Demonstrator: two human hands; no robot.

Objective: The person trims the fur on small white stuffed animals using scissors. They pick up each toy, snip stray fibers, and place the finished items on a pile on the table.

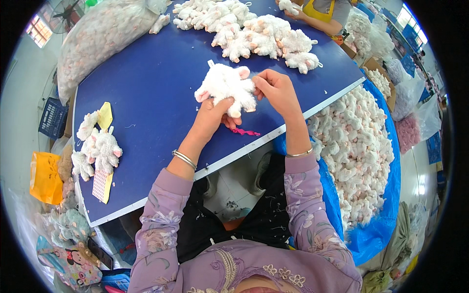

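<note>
My left hand (215, 116) is closed around the lower body of a white fluffy plush toy (223, 83) with pink ears, held above the blue table. A small white loop sticks up from the toy's top. My right hand (278, 92) is closed in a pinch at the toy's right edge; whatever lies between those fingertips is too small or hidden to make out. Just below the toy, a bright pink twisted strip (245, 132) lies near the table's front edge.
More white plush toys (266, 36) are heaped at the table's far side, where another person (325, 14) works. Several toys (105, 149) lie by yellow paper (105, 115) at left. A stuffed clear bag (105, 41) stands far left. A blue sack (376, 239) of toys is right.
</note>
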